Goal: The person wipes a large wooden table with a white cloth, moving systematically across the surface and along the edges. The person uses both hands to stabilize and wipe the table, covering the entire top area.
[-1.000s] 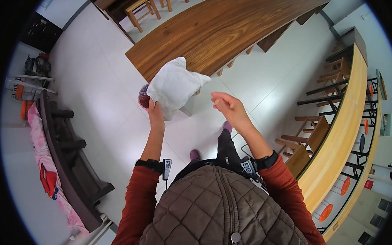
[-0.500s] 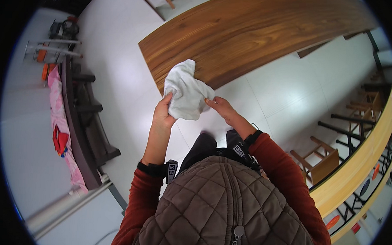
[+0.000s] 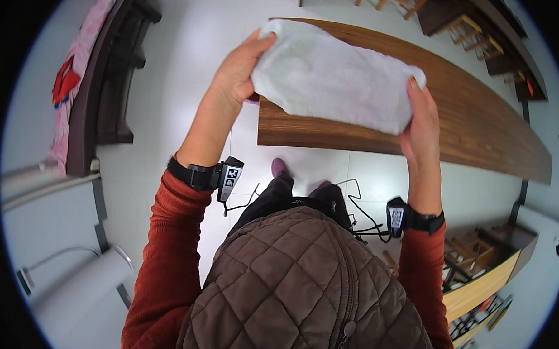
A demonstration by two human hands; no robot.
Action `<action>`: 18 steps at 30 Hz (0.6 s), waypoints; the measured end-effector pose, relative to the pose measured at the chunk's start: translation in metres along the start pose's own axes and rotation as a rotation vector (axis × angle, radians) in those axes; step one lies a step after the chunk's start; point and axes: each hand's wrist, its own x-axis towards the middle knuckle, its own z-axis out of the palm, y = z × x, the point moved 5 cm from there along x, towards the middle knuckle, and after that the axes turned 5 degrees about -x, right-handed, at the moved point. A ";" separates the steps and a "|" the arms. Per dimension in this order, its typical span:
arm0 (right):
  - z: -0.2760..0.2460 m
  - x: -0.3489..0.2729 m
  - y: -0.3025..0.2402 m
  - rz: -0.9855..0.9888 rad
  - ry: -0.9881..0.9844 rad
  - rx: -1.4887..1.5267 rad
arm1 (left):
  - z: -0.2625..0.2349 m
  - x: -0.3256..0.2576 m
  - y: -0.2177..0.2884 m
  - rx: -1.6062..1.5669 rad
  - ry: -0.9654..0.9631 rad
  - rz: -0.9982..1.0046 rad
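cloth [image 3: 337, 77] over table [image 3: 481, 124] | bench [image 3: 89, 104] left of table | stools [image 3: 400, 0] beyond

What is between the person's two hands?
A white cloth, spread out and held by the left hand and the right hand, with a brown wooden table behind it, in the head view.

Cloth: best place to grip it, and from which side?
Probably the two short ends of the cloth: left hand coming from the left, right hand from the right, thumbs on top. It's spread out, longer side to side than front to back, so holding opposite ends should limit sagging. Both hands hold it that way now.
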 end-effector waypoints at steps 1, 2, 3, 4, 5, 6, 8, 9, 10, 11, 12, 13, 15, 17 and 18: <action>-0.009 -0.006 0.008 0.097 0.066 -0.048 | -0.004 -0.002 -0.007 -0.017 -0.051 0.032; -0.016 -0.012 0.023 0.150 0.057 -0.073 | -0.018 -0.004 -0.021 0.068 0.066 0.010; -0.023 -0.014 0.041 0.159 -0.008 -0.080 | -0.034 -0.006 -0.043 0.143 0.135 0.008; -0.038 -0.020 0.073 0.328 0.040 -0.175 | -0.053 -0.009 -0.068 0.216 0.200 0.015; -0.051 -0.023 0.104 0.561 -0.056 -0.408 | -0.075 -0.013 -0.092 0.201 0.314 -0.030; -0.059 -0.034 0.131 0.624 -0.193 -0.450 | -0.096 -0.019 -0.117 0.190 0.433 -0.068; -0.076 -0.046 0.170 0.714 -0.332 -0.502 | -0.124 -0.033 -0.147 0.562 0.592 0.037; -0.086 -0.043 0.173 0.641 -0.386 -0.547 | -0.129 -0.039 -0.152 0.711 0.655 0.156; -0.093 -0.039 0.175 0.606 -0.413 -0.622 | -0.131 -0.044 -0.159 0.719 0.661 0.256; -0.099 -0.031 0.171 0.543 -0.415 -0.630 | -0.130 -0.047 -0.166 0.724 0.671 0.326; -0.101 -0.024 0.164 0.512 -0.386 -0.675 | -0.128 -0.052 -0.171 0.722 0.707 0.335; -0.101 -0.016 0.155 0.430 -0.362 -0.691 | -0.123 -0.058 -0.174 0.769 0.779 0.382; -0.083 0.001 0.143 0.264 -0.410 -0.815 | -0.111 -0.070 -0.176 0.921 0.951 0.423; -0.051 0.007 0.138 0.062 -0.520 -0.882 | -0.096 -0.083 -0.175 1.067 1.054 0.497; -0.035 0.008 0.139 -0.029 -0.574 -0.916 | -0.090 -0.090 -0.174 1.108 1.066 0.549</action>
